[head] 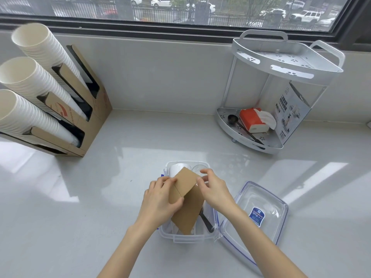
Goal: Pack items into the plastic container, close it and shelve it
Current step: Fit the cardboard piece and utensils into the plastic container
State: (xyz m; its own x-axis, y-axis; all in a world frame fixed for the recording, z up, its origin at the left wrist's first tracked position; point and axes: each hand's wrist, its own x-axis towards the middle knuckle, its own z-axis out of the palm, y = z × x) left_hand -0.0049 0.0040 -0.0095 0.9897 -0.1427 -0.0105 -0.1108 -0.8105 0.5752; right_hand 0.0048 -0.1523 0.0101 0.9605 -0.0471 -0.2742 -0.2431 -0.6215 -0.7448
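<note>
A clear plastic container (186, 238) stands on the counter near me. Over it I hold a folded brown cardboard piece (186, 199), tilted, its lower end down inside the container. My left hand (160, 199) grips its left edge, and my right hand (214, 192) pinches its upper right edge. Inside the container, a white cup (176, 169) and a clear round item (197, 168) show at the far end. A dark utensil handle (206, 221) lies along the right side. The clear lid (261, 211) with a blue label lies upside down to the right of the container.
A two-tier white corner rack (281, 69) stands at the back right, with a red tissue pack (252, 119), a dark spoon (233, 118) and a printed box (291, 115) on its lower tier. A cardboard dispenser with paper cup stacks (50, 101) fills the left.
</note>
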